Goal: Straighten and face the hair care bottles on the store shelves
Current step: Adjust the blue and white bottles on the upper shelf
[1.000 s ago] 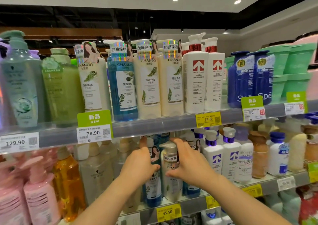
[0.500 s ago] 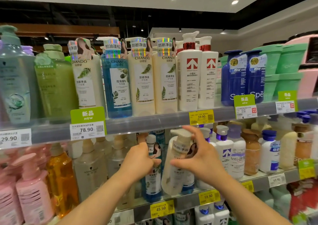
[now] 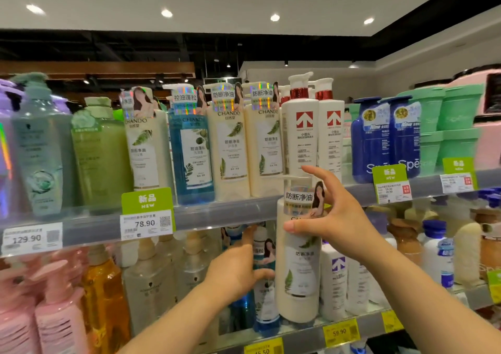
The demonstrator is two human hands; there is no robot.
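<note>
My right hand (image 3: 336, 218) grips a cream pump bottle (image 3: 298, 267) by its neck, thumb across the front. The bottle stands upright in front of the lower shelf (image 3: 298, 336), label facing me, and its pump head overlaps the upper shelf's edge (image 3: 217, 215). My left hand (image 3: 238, 272) wraps around a blue bottle (image 3: 264, 299) on the lower shelf, just left of the cream one. On the upper shelf stands a row of matching cream bottles (image 3: 233, 147) and a blue bottle (image 3: 193, 150), labels forward.
White bottles with red arrows (image 3: 301, 131) and dark blue bottles (image 3: 371, 139) fill the upper shelf's right. Green bottles (image 3: 100, 158) stand at its left. Pink (image 3: 57, 313), amber (image 3: 105, 299) and white pump bottles (image 3: 336, 277) crowd the lower shelf. Price tags (image 3: 146, 222) hang on the edges.
My right hand has pulled the cream bottle out from the lower shelf, raised it and brought it from tilted to upright. My left hand has stayed on the blue bottle.
</note>
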